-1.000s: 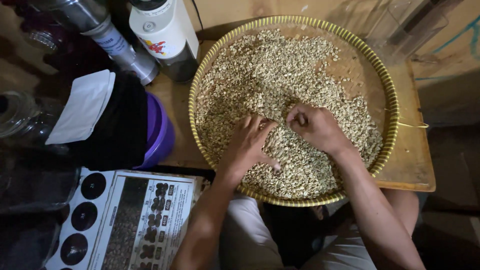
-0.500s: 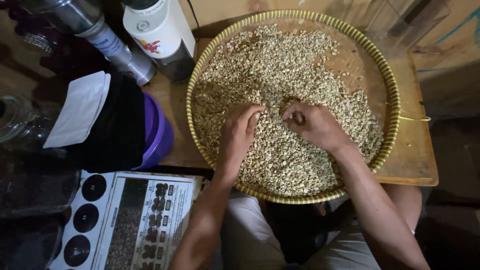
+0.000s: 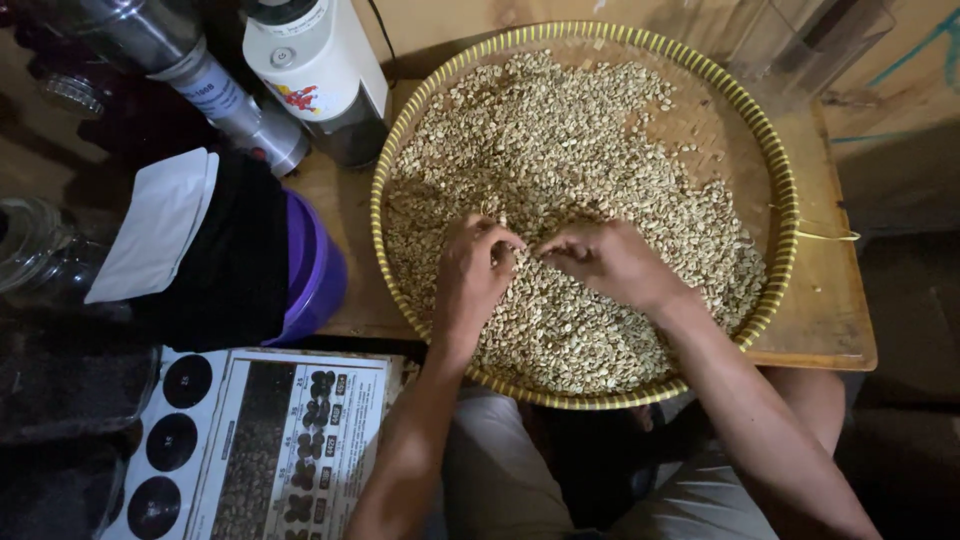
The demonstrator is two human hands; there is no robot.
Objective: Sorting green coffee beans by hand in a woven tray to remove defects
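A big round woven tray [image 3: 785, 190] with a yellow-green rim sits on a small wooden table [image 3: 830, 310] and holds a thick layer of pale green beans [image 3: 570, 150]. My left hand [image 3: 472, 275] rests on the beans in the near middle of the tray, fingers curled and pinched together at the tips. My right hand [image 3: 605, 262] lies just beside it, its fingertips pointing left and meeting those of the left hand over the beans. Whether either hand pinches a bean is hidden by the fingers.
Left of the tray stand a white and dark appliance [image 3: 320, 75], a metal cylinder [image 3: 215, 100], a purple tub [image 3: 315, 270] draped with black cloth and a white pouch [image 3: 155, 225]. A printed chart [image 3: 270, 450] lies near my knees. A glass jar [image 3: 30, 250] is far left.
Both hands have drawn closer together and slid slightly toward the tray's middle; the spread left fingers have curled into a pinch meeting the right fingertips.
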